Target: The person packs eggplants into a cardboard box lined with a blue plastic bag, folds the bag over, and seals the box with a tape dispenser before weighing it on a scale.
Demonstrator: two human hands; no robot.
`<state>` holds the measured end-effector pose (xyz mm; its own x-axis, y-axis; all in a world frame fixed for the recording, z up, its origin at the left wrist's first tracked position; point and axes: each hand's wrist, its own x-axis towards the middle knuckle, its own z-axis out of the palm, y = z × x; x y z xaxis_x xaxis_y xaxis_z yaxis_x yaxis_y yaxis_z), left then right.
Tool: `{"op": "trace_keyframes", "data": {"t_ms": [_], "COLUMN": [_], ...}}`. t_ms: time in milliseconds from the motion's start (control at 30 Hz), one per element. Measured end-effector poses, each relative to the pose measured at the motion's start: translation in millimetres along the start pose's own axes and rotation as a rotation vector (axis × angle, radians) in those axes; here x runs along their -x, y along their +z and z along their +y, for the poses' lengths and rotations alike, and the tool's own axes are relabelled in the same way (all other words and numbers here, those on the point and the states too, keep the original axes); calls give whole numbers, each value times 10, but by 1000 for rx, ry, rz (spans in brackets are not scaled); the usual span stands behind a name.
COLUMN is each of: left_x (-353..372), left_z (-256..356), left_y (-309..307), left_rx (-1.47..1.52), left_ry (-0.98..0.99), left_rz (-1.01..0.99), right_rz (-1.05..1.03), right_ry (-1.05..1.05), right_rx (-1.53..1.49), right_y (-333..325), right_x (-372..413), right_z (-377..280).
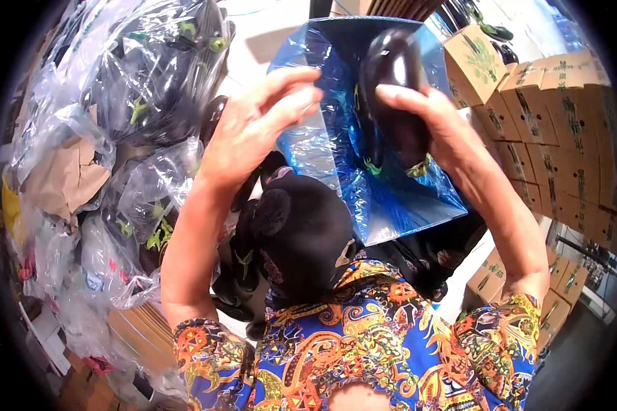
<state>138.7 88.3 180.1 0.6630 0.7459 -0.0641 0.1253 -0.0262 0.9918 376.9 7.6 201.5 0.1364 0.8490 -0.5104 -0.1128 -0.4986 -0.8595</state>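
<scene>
A large dark eggplant [395,65] is in my right hand [428,113], thumb across its front, green stem end pointing down. It is over a box [418,216] lined with blue plastic film [336,147]. Another eggplant [369,133] lies inside against the film, partly hidden behind the held one. My left hand [271,113] is at the box's left side, fingers apart and bent toward the box, with nothing in it.
Clear plastic bags [164,75] of eggplants fill the left side, with torn brown paper [68,175] among them. Stacked cardboard boxes [569,116] stand at the right. More eggplants [243,267] lie below my left hand, beside my black-covered knee [301,212].
</scene>
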Motion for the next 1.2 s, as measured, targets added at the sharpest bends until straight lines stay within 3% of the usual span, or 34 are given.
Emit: {"op": "trace_keyframes", "data": {"t_ms": [67, 133, 233, 267, 300, 400, 467, 533, 567, 633, 667, 700, 767, 833, 867, 900, 933, 1000, 1100, 1200], "left_x": [147, 245, 231, 133, 57, -138, -190, -180, -134, -34, 29, 83, 106, 30, -10, 13, 17, 9, 18, 58], "left_z": [-140, -206, -117, -88, 3, 366, 595, 654, 678, 699, 695, 675, 609, 532, 509, 492, 423, 292, 168, 40], "left_y": [-17, -53, -6, 13, 71, 142, 112, 87, 66, -29, -65, -76, -31, 112, 189, 276, 321, 362, 285, 171], "left_rx": [35, 65, -274, -471, -536, -614, -631, -747, -812, -875, -914, -952, -934, -889, -831, -733, -613, -355, -94, -108], "left_ry": [-98, -190, 86, 363, 444, 651, 651, 685, 674, 662, 634, 603, 628, 711, 775, 703, 636, 465, 45, -87], "left_rz": [-18, -48, 22, 28, -2, -146, -247, -158, -91, 79, 149, 221, 237, 198, 96, 3, -97, -238, -268, -308], "right_rz": [44, -53, -248, -308, -451, -872, -845, -739, -621, -38, 42, 11, -165, -251, -166, -77, -153, -97, -74, -48], "right_ry": [23, 106, 107, 106, 115, -113, -115, -134, -298, -477, -451, -363, 16, 41, 27, 14, 63, 60, 107, 184], "right_rx": [-56, -104, -93, -58, -18, 290, 355, 460, 311, 517, 451, 271, -55, -289, -376, -464, -474, -412, -329, -151], "right_y": [-99, -139, -147, -159, -250, -275, -289, -332, -295, -331, -295, -366, -222, -23, 35, 41, -74, -204, -284, -280], "right_x": [-173, -233, -129, -88, -57, 24, 69, 42, 100, 149, 190, 164, 124, 96, 18, -87, -233, -274, -269, -283], "right_z": [339, 380, 203, 125, 66, -214, -347, -438, -462, -356, -348, -203, -100, -39, -15, 29, 70, 175, 258, 224]}}
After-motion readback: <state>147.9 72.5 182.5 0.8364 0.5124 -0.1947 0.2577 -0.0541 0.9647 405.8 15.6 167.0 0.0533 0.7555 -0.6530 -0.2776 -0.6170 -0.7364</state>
